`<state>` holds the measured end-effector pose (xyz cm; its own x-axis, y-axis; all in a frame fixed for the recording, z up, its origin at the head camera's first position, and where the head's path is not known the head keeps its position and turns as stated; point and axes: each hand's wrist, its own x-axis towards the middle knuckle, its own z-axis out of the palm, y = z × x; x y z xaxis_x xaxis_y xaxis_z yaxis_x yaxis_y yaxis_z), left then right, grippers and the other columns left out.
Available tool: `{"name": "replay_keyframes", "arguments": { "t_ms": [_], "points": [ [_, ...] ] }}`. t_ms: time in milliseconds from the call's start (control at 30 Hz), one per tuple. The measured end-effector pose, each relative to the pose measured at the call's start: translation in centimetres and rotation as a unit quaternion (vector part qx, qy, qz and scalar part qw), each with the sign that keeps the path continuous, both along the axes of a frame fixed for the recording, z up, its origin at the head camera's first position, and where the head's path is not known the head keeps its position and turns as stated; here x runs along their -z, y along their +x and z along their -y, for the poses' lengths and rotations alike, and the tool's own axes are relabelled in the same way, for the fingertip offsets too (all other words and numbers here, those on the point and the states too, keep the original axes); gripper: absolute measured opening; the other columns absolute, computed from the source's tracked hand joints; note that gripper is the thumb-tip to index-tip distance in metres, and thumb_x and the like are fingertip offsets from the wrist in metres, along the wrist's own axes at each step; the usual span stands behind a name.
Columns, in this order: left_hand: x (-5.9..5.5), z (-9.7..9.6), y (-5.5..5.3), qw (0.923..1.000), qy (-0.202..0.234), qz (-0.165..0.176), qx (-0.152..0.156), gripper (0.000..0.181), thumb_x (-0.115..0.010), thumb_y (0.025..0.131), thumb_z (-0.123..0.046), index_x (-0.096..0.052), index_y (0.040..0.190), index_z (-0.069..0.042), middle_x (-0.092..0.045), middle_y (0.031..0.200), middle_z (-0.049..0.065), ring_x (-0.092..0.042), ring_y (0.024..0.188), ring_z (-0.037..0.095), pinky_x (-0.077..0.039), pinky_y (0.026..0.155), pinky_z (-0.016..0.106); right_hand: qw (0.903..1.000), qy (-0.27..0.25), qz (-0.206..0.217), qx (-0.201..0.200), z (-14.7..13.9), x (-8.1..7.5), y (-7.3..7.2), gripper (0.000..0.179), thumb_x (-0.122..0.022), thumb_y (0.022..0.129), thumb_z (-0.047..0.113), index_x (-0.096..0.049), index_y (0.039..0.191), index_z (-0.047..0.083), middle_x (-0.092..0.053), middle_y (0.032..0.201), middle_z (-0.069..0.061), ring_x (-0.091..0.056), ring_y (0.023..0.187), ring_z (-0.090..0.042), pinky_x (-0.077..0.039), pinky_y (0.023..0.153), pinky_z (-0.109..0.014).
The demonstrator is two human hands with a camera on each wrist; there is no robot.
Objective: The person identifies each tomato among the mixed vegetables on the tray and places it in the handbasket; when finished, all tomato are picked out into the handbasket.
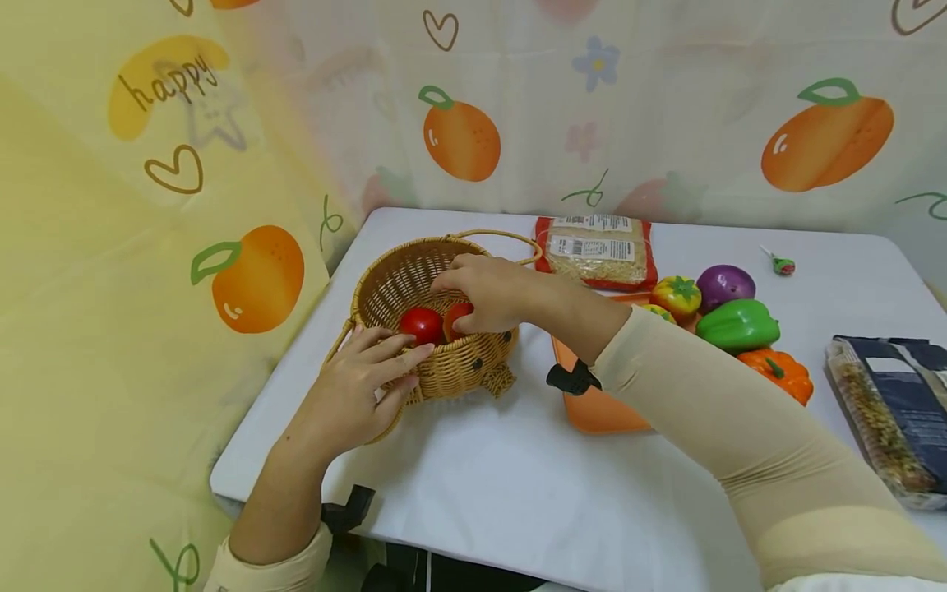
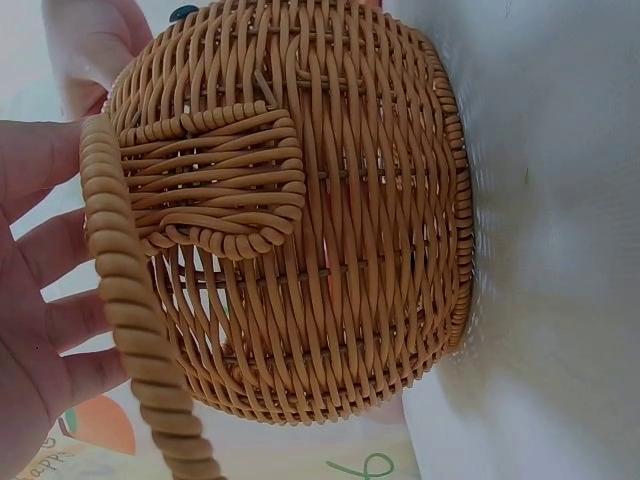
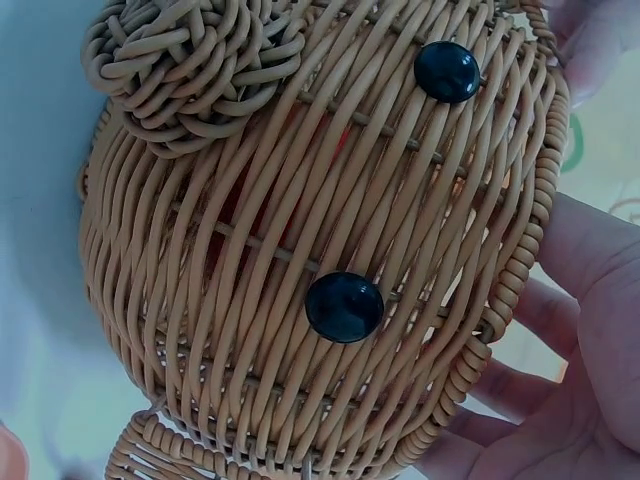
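Observation:
In the head view a woven wicker basket [image 1: 444, 374] stands at the table's left, with black button eyes and a round woven snout on its side. Inside lie a glossy red tomato [image 1: 421, 326] and an orange-red round fruit [image 1: 455, 319]. My right hand [image 1: 491, 292] reaches over the rim, its thumb against that fruit and its fingers spread above it; their tips are partly hidden. With fingers spread, my left hand [image 1: 362, 386] rests on the near left rim. The left wrist view shows the basket's looped handle [image 2: 125, 270] in front of those fingers.
An orange tray [image 1: 602, 411] sits under my right forearm. Beside it are a green bell pepper [image 1: 740, 326], a purple round vegetable [image 1: 726, 287] and an orange pumpkin [image 1: 780, 374]. A red-edged grain bag [image 1: 595, 251] lies behind; a dark-labelled packet [image 1: 895, 411] is far right.

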<state>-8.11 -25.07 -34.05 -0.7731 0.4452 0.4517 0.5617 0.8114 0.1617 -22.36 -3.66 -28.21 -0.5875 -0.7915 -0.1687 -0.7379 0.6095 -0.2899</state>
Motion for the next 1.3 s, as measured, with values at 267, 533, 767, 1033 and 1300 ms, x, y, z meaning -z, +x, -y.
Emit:
{"name": "replay_keyframes", "arguments": {
  "t_ms": [267, 533, 767, 1033, 1300],
  "points": [
    [-0.1, 0.0, 0.0, 1.0000, -0.002, 0.008, -0.003, 0.040, -0.075, 0.090, -0.018, -0.073, 0.130, -0.021, -0.071, 0.128, 0.014, -0.059, 0.119, 0.036, -0.035, 0.111, 0.071, 0.9996, -0.025, 0.002, -0.009, -0.5, 0.0, 0.3, 0.062, -0.071, 0.095, 0.041, -0.051, 0.151, 0.024, -0.043, 0.154, -0.005, -0.048, 0.140, -0.025, -0.044, 0.115, -0.045],
    [0.1, 0.0, -0.2, 1.0000, 0.001, -0.004, 0.002, 0.040, -0.075, 0.089, -0.016, -0.074, 0.129, -0.021, -0.072, 0.127, 0.013, -0.059, 0.118, 0.037, -0.035, 0.110, 0.072, 0.9985, -0.051, -0.020, 0.000, -2.5, -0.7, 0.7, 0.061, -0.072, 0.094, 0.041, -0.052, 0.150, 0.024, -0.040, 0.159, -0.006, -0.043, 0.144, -0.028, -0.044, 0.114, -0.046],
    [0.2, 0.1, 0.0, 1.0000, 0.007, 0.001, -0.001, 0.041, -0.075, 0.089, -0.014, -0.074, 0.129, -0.022, -0.072, 0.128, 0.012, -0.059, 0.118, 0.036, -0.035, 0.111, 0.072, 0.9985, -0.039, -0.027, 0.026, -5.4, -1.3, 1.1, 0.062, -0.072, 0.094, 0.040, -0.051, 0.150, 0.024, -0.038, 0.161, -0.007, -0.038, 0.147, -0.031, -0.038, 0.118, -0.051],
    [0.4, 0.2, 0.1, 0.9999, 0.013, -0.009, 0.001, 0.040, -0.075, 0.087, -0.012, -0.075, 0.126, -0.020, -0.073, 0.126, 0.011, -0.060, 0.116, 0.036, -0.035, 0.110, 0.073, 0.9976, -0.011, -0.014, 0.067, -8.9, -0.6, 1.0, 0.063, -0.074, 0.092, 0.037, -0.053, 0.149, 0.021, -0.041, 0.158, -0.009, -0.040, 0.145, -0.033, -0.039, 0.117, -0.054],
    [0.4, 0.0, 0.0, 0.9998, 0.015, -0.011, 0.003, 0.041, -0.076, 0.087, -0.012, -0.075, 0.127, -0.020, -0.073, 0.125, 0.013, -0.059, 0.117, 0.037, -0.036, 0.110, 0.073, 0.9946, 0.035, 0.014, 0.097, -12.3, 1.3, 1.1, 0.062, -0.075, 0.092, 0.037, -0.055, 0.147, 0.019, -0.047, 0.154, -0.010, -0.043, 0.143, -0.037, -0.040, 0.114, -0.059]
  ]
}}
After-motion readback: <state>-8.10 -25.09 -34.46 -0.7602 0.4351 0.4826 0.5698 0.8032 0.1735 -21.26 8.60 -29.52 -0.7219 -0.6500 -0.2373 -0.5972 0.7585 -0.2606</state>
